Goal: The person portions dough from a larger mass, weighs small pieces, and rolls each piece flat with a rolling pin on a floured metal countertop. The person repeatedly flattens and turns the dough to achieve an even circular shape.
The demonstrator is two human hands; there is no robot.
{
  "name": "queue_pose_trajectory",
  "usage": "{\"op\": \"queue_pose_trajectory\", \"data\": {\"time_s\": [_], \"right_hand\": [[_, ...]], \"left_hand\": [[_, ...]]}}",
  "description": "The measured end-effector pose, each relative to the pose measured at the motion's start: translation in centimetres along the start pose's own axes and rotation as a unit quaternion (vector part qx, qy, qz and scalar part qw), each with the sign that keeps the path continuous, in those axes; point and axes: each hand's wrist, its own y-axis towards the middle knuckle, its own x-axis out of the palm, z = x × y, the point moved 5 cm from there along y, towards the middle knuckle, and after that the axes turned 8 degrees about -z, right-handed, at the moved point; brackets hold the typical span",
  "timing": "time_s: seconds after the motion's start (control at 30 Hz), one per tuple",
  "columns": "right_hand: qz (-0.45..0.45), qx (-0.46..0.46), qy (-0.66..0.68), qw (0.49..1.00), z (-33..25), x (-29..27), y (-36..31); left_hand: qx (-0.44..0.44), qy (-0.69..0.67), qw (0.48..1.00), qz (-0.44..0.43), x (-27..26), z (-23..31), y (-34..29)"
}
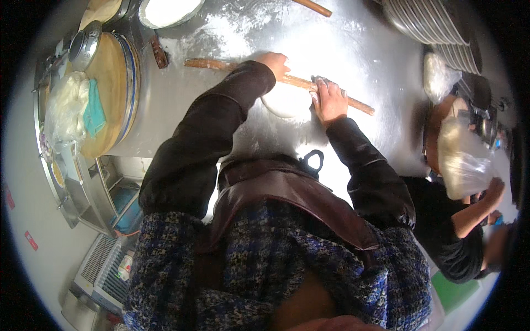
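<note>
A long wooden rolling pin [298, 82] lies slantwise over a round sheet of white dough [288, 102] on the steel table [165, 116]. My left hand [274, 63] is closed round the pin left of its middle, its fingers partly hidden by the bright glare. Closer to the pin's right end, my right hand [330, 100] grips it with fingers bent over the wood. The dough sits under and on the near side of the pin, between my hands. White flour is strewn over the steel beyond the pin.
A bowl of flour [168, 12] and a wooden-handled tool [159, 52] are at far left, another wooden stick [313, 6] at the far edge. Round wooden boards [113, 94] stand left. Stacked metal trays [428, 22] rise far right. At right, a co-worker's arm [476, 212] holds a plastic bag [462, 160].
</note>
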Motion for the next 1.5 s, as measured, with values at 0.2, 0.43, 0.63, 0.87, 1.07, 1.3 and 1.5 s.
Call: {"op": "queue_pose_trajectory", "data": {"time_s": [0.2,0.43,0.63,0.87,1.07,1.3,1.5], "right_hand": [[0.062,-0.078,0.05,0.994,-2.4,-1.8,-4.4],[-0.096,0.067,-0.024,0.993,-2.8,0.6,-0.5],[-0.002,0.078,-0.001,0.997,2.9,1.1,13.6],[-0.215,0.137,-0.019,0.967,-2.1,0.2,0.1],[-0.102,0.07,-0.055,0.991,1.9,1.3,8.7],[0.009,0.04,-0.052,0.998,0.0,0.3,6.4],[0.043,-0.02,0.023,0.999,-3.1,-1.1,-6.6]], "left_hand": [[-0.042,0.027,0.992,0.117,1.4,-5.9,-10.3],[-0.088,0.166,0.959,0.212,2.7,-8.5,-13.0],[-0.018,0.178,0.928,0.326,-5.9,-10.6,-0.1],[-0.094,0.158,0.978,0.094,2.8,-6.3,-12.7],[-0.01,0.169,0.959,0.23,-2.8,-8.9,-4.0],[-0.047,0.236,0.954,0.177,-0.8,-8.1,-6.0],[0.069,0.082,0.984,0.142,4.1,-6.7,-15.3]]}}
